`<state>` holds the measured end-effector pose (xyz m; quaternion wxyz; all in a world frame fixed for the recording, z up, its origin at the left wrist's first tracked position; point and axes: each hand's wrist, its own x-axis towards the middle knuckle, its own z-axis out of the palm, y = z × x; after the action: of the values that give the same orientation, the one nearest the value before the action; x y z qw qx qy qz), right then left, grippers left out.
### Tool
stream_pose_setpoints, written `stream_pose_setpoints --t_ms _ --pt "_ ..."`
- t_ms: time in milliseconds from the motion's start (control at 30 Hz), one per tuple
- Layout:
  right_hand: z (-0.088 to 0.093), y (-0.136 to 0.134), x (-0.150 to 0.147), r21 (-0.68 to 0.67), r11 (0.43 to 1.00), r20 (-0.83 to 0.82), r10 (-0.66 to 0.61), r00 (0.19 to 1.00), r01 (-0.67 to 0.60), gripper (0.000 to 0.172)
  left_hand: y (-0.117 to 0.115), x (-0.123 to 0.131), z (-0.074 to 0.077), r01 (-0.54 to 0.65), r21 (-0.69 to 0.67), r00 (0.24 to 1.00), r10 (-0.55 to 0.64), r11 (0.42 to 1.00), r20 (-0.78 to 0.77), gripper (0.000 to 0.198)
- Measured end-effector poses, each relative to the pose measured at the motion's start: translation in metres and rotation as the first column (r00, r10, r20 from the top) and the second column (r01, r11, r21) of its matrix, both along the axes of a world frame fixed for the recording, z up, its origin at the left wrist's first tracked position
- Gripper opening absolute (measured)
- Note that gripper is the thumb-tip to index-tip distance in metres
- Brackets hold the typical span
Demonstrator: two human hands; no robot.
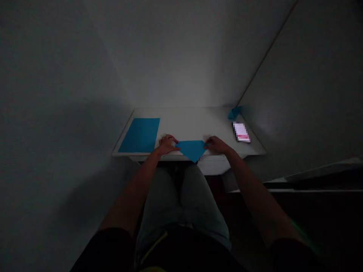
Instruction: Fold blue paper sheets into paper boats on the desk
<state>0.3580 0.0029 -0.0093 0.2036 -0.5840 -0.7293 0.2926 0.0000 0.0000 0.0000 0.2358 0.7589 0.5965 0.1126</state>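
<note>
A flat blue paper sheet [139, 135] lies at 9 o'clock on a white desk [181, 126]. A small folded blue paper [235, 112] sits in the far corner at 2 o'clock, and a phone [241, 132], its lit screen blurred, lies at 3 o'clock, grey walls [181, 56] close behind.

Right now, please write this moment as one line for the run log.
left hand: at left corner of blue paper triangle | right hand: at its right corner | nearby: flat blue sheet, phone

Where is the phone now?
In the head view, the phone lies at the right end of the white desk, beside a small folded blue paper, right of the person's right hand.
</note>
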Motion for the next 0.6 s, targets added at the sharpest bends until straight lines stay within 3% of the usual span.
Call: stream_pose_setpoints --t_ms 133,267,433,600 --pt "-0.004 0.004 0.005 -0.017 1.000 -0.055 0.014 0.998 -0.015 0.036 0.001 -0.001 -0.003 -0.003 0.020 1.000 0.003 1.000 0.028 0.045" --pt "-0.010 -0.004 0.010 0.115 0.987 -0.181 0.132 0.975 -0.112 0.052 -0.004 0.000 -0.007 0.020 0.093 0.991 -0.032 0.995 0.127 0.035" --pt "-0.018 -0.019 0.011 0.278 0.947 -0.175 0.217 0.960 -0.163 0.031 -0.011 0.001 -0.008 0.103 0.162 0.970 -0.135 0.981 0.203 0.028" --pt "-0.023 -0.023 0.007 0.307 0.949 -0.188 0.132 0.973 -0.070 0.037 -0.009 0.001 -0.012 0.091 0.194 0.963 -0.136 0.977 0.234 0.033"
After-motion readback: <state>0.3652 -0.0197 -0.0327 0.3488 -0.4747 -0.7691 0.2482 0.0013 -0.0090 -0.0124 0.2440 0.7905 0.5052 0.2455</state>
